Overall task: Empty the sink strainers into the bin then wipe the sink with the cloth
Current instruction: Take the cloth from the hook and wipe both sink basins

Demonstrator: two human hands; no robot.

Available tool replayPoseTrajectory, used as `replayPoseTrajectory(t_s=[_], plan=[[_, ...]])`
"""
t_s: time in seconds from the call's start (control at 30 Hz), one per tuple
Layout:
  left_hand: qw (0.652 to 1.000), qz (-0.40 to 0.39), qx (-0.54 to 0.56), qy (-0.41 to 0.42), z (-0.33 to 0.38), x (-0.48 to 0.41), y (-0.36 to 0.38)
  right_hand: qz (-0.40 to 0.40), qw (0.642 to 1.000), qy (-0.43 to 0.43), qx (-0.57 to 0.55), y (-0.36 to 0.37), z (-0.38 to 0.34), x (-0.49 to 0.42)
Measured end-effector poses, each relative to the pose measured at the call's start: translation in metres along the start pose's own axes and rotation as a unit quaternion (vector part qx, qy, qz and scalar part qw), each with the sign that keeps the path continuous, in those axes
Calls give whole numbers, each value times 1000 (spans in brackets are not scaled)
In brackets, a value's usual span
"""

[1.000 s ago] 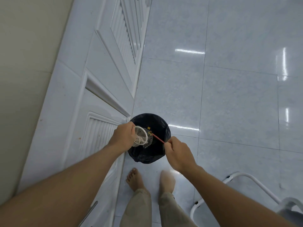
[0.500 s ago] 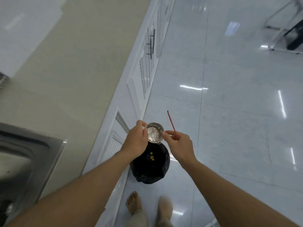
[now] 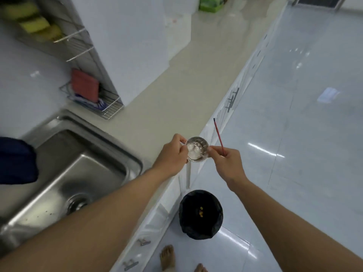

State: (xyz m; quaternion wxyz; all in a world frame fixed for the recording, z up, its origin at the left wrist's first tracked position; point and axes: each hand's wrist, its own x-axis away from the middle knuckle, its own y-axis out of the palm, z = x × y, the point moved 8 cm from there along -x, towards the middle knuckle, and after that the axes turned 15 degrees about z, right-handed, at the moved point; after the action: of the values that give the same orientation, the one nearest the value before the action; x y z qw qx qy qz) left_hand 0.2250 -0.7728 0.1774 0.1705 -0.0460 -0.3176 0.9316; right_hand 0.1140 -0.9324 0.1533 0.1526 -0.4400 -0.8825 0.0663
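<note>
- Left hand [image 3: 172, 156]: fingers curled round the left rim of the strainer [image 3: 196, 149], gripping it.
- Right hand [image 3: 227, 163]: thumb and forefinger reach to the strainer's right rim, pinching it. The other fingers curl round a thin red stick [image 3: 219, 137], which stands up from the hand.
- Strainer: small round steel cup, held in the air between both hands, level with the front edge of the counter [image 3: 176, 85]. Mouth faces the camera. Inside looks pale and blurred; cannot tell whether anything remains in it.
- Bin [image 3: 188, 228]: black bag liner, on the floor [image 3: 314, 134] against the cabinet fronts, just ahead of two bare feet [image 3: 167, 258]. A few yellow scraps [image 3: 200, 211] lie in it.
- Sink [image 3: 94, 160]: steel basin set in the counter, to the left. Open drain hole [image 3: 78, 203] at the bottom, with dark specks on the basin floor beside it.
- Dark blue cloth [image 3: 17, 160]: hangs over the sink's left edge.
- Wire rack [image 3: 110, 108] behind the sink holds a red pad [image 3: 84, 85] standing on edge.
- Upper rack holds yellow-green sponges [image 3: 35, 22], blurred.
</note>
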Motion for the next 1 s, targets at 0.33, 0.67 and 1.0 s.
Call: replayPoseTrajectory(t_s=[0.33,0.67,1.0], plan=[[976,176,-20,-124,-117,35,-185,-197,972,-84,98,183,-62,87],[931,245,-38,-268,-277,133,-287,-362,884,-146,255,348,-21,215],[890,220,-44,-396,-427,205,-278,-417,772,-172,447,440,82,293]])
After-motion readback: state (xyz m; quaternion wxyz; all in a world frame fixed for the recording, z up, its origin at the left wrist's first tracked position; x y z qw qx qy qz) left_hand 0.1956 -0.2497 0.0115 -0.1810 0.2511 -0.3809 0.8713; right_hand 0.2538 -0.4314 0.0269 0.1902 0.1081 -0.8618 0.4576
